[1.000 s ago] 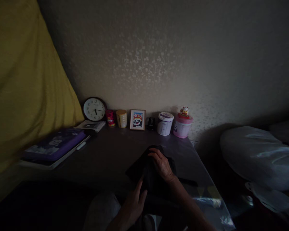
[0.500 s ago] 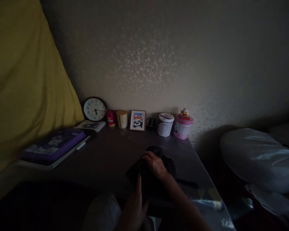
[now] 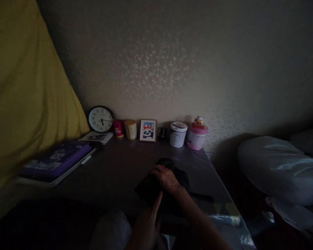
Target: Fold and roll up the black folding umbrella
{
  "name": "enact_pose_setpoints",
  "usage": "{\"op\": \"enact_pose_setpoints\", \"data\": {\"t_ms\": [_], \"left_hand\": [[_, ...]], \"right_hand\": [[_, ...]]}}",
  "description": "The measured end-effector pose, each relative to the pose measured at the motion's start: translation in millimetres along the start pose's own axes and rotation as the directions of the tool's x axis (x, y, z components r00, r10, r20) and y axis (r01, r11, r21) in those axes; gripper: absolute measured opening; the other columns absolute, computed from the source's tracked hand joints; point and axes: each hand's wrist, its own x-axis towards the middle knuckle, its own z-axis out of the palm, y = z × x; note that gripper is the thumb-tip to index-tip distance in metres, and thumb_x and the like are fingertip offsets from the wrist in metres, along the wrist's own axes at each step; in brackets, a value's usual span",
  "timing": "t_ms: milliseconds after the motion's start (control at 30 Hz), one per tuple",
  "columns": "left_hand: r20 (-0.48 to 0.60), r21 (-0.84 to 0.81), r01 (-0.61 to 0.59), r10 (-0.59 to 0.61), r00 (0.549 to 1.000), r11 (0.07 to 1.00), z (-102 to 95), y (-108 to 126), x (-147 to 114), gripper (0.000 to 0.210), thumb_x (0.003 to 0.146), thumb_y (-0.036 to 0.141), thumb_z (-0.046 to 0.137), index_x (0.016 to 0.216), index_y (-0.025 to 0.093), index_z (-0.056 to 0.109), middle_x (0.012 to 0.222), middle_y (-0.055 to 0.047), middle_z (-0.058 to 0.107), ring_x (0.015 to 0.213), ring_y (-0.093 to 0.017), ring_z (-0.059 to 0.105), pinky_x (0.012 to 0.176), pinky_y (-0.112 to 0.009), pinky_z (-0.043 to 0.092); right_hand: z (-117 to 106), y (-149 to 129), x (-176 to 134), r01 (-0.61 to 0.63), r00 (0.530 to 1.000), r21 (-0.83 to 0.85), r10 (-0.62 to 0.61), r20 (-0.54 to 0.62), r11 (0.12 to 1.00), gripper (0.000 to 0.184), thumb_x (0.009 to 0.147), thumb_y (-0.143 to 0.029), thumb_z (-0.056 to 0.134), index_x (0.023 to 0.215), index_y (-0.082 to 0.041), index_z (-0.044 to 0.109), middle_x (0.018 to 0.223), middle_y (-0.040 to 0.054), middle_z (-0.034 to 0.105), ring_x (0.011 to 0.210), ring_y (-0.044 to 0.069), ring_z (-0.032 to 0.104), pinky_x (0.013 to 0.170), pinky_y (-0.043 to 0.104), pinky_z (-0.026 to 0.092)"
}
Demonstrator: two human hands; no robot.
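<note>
A black, soft-looking bag [image 3: 181, 177] lies on the near part of the table, its details mostly lost in the dark. A thin black strap [image 3: 202, 198] trails from it to the right. My right hand [image 3: 165, 177] rests on top with its fingers curled over the black material, gripping it. Nearer to me, my left hand [image 3: 148, 222] is at the bag's front side, one finger stretched up against it and another digit apart below. The rest of its fingers are hidden in shadow.
On the dark table [image 3: 120, 163], a purple case [image 3: 58, 159] lies at left. Along the wall stand a clock [image 3: 101, 119], a pink can [image 3: 118, 128], a yellow canister [image 3: 130, 130], a framed panda picture [image 3: 148, 131] and two tubs [image 3: 178, 135]. Right of the table sits a bulky plastic bag [image 3: 279, 170].
My left hand's stretched finger has shifted right, closer to my right wrist. My right hand keeps its grip on the black bag. The view has moved slightly.
</note>
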Motion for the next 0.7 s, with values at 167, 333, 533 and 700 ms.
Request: {"op": "enact_pose_setpoints", "data": {"t_ms": [167, 333, 533, 700], "left_hand": [[-0.014, 0.014, 0.02, -0.019, 1.0, 1.0, 2.9, -2.0, 0.5, 0.068, 0.079, 0.012, 0.039, 0.141, 0.024, 0.011, 0.122, -0.006, 0.056, 0.108, -0.014, 0.054, 0.093, -0.021, 0.036], [-0.04, 0.034, -0.01, 0.011, 0.999, 0.999, 8.7, -6.1, 1.6, 0.062, 0.083, 0.016, 0.035, 0.141, 0.02, 0.012, 0.122, -0.008, 0.055, 0.107, -0.014, 0.054, 0.094, -0.022, 0.036], [-0.032, 0.02, -0.013, 0.014, 0.999, 1.0, 11.5, -9.0, 1.1, 0.061, 0.084, 0.018, 0.034, 0.141, 0.018, 0.011, 0.124, -0.009, 0.054, 0.108, -0.015, 0.054, 0.093, -0.022, 0.037], [-0.014, -0.028, -0.005, 0.005, 1.0, 1.0, 5.9, -5.3, 1.4, 0.063, 0.083, 0.016, 0.034, 0.141, 0.017, 0.01, 0.127, -0.009, 0.051, 0.111, -0.014, 0.052, 0.094, -0.021, 0.036]], "right_hand": [[-1.0, -0.9, -5.6, -0.005, 0.999, 0.092, 0.009, -0.039, 0.996, 0.023, 0.088, -0.016, 0.042, 0.105, -0.02, 0.057, 0.109, 0.0061, 0.057, 0.097, 0.014, 0.056, 0.082, 0.025, 0.047], [-7.9, -6.8, -31.8, -0.028, 0.988, 0.191, 0.056, -0.142, 0.981, 0.019, 0.09, -0.022, 0.041, 0.099, -0.02, 0.058, 0.109, 0.0058, 0.058, 0.099, 0.015, 0.054, 0.086, 0.031, 0.045], [-0.5, 11.5, -42.5, -0.04, 0.976, 0.2, 0.081, -0.204, 0.979, 0.019, 0.089, -0.022, 0.044, 0.098, -0.02, 0.06, 0.105, 0.0054, 0.062, 0.107, 0.018, 0.051, 0.094, 0.039, 0.039], [12.2, 50.2, -17.4, -0.138, 0.965, 0.108, 0.158, -0.21, 0.985, 0.025, 0.09, -0.023, 0.041, 0.104, -0.019, 0.06, 0.111, 0.0073, 0.061, 0.111, 0.021, 0.05, 0.095, 0.045, 0.037]]}}
